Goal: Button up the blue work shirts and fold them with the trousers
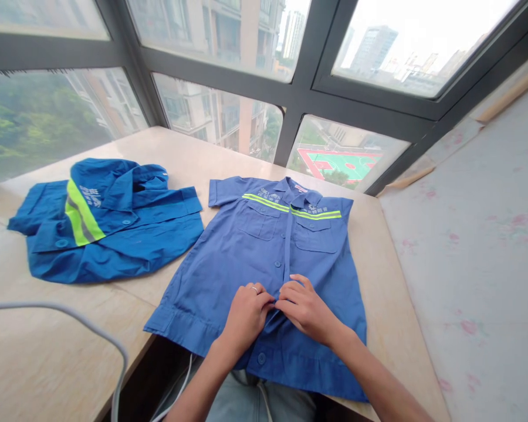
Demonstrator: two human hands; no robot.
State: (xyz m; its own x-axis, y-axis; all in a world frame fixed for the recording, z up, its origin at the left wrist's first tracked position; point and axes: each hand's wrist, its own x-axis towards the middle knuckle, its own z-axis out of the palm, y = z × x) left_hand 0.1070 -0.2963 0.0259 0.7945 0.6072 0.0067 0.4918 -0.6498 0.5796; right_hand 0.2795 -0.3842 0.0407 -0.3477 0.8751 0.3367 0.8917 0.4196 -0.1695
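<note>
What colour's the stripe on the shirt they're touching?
The chest stripe on the blue cloth shirt is yellow-green with grey; see the head view.

Fingers [291,292] on short-sleeved blue shirt [257,264]

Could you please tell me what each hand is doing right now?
Left hand: closed, pinching the blue shirt at its front opening.
Right hand: closed, pinching the same spot; any button within its grip is hidden.
</note>
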